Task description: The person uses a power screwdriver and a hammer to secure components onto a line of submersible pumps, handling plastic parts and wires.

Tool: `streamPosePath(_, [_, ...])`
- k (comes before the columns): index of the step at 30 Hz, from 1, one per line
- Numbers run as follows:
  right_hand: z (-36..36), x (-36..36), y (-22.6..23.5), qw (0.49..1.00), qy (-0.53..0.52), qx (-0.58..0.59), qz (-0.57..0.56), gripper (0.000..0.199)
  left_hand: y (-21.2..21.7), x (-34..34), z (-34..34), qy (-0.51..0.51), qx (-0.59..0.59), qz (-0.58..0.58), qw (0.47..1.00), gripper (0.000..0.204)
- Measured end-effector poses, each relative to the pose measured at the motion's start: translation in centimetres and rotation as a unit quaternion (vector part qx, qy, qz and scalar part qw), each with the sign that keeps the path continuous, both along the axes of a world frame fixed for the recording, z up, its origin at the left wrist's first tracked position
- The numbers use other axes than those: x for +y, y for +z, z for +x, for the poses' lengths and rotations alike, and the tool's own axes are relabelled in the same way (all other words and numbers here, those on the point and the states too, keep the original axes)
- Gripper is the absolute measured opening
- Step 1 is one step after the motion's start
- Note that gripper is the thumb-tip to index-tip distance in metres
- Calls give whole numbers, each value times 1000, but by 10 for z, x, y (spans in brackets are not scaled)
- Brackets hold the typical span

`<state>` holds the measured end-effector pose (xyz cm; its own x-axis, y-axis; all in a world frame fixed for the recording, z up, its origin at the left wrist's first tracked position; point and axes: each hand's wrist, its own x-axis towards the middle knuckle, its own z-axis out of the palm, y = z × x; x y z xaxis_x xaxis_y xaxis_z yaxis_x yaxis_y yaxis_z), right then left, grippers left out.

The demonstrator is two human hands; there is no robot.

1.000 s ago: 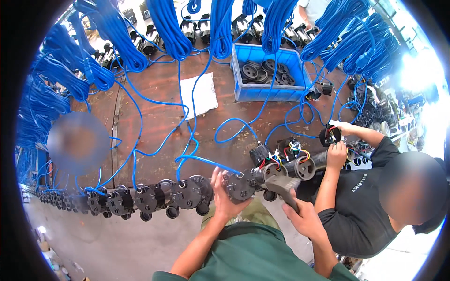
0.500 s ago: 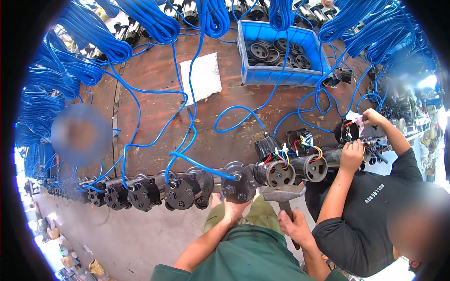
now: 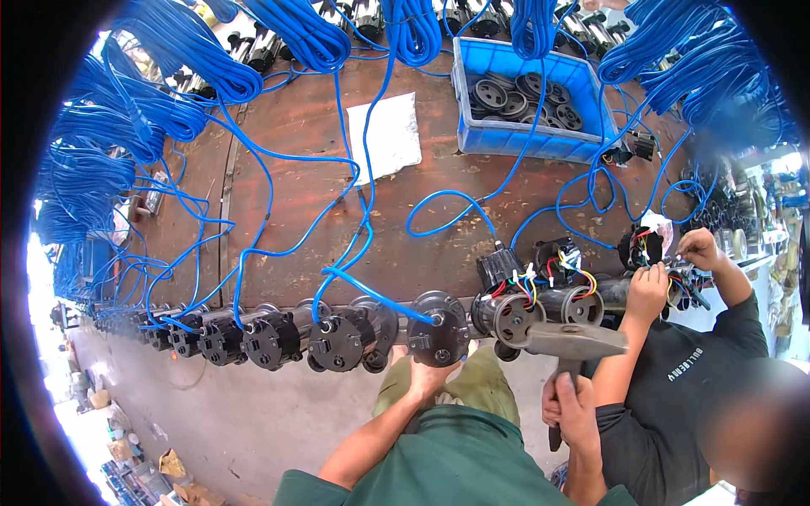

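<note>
My right hand (image 3: 577, 409) grips the handle of a hammer (image 3: 582, 340), its metal head raised over the table's front edge, right of the motor ends. From below, my left hand (image 3: 429, 378) holds the round black end cap (image 3: 439, 344) of a motor; its fingers are partly hidden behind the cap. A blue cable (image 3: 380, 295) runs out of that cap. Just to the right lies a motor with an open end (image 3: 516, 322), its coloured wires leading up to a loose black cap (image 3: 499, 268). Left of my hand, a capped motor (image 3: 342, 341) lies in the row.
A co-worker's hands (image 3: 648, 291) handle wires at another motor on the right. On the brown table (image 3: 295, 211) lie blue cables and a white sheet (image 3: 384, 139). A blue crate (image 3: 540, 139) of black wheel-shaped parts stands behind. Cable bundles (image 3: 304, 34) hang along the back.
The hammer in my right hand has moved up and to the right, away from the motor end. My left hand stays at the cap. The whole view has shifted slightly.
</note>
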<state>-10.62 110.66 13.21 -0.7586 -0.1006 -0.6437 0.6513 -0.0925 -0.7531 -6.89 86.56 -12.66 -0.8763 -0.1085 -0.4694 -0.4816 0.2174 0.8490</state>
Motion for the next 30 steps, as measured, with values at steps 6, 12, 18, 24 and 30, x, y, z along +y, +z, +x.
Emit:
streamPosePath(6, [18, -39, -44, 983, 104, -150, 28, 41, 58, -7, -30, -68, 59, -88, 992, 52])
streamPosePath(12, [8, -11, -15, 997, 36, -72, -3, 42, 14, -14, -8, -18, 26, -7, 999, 47])
streamPosePath(18, [28, -16, -36, 991, 74, 21, 105, 31, 27, -10, -10, -5, -4, 21, 1000, 49])
streamPosePath(24, [32, -33, -41, 948, 133, 169, 236, 18, 58, -22, -24, -63, -6, -30, 998, 54])
streamPosePath(30, [23, -38, -50, 902, 144, 308, 264, 19, 63, -36, -26, -103, -31, 43, 993, 59])
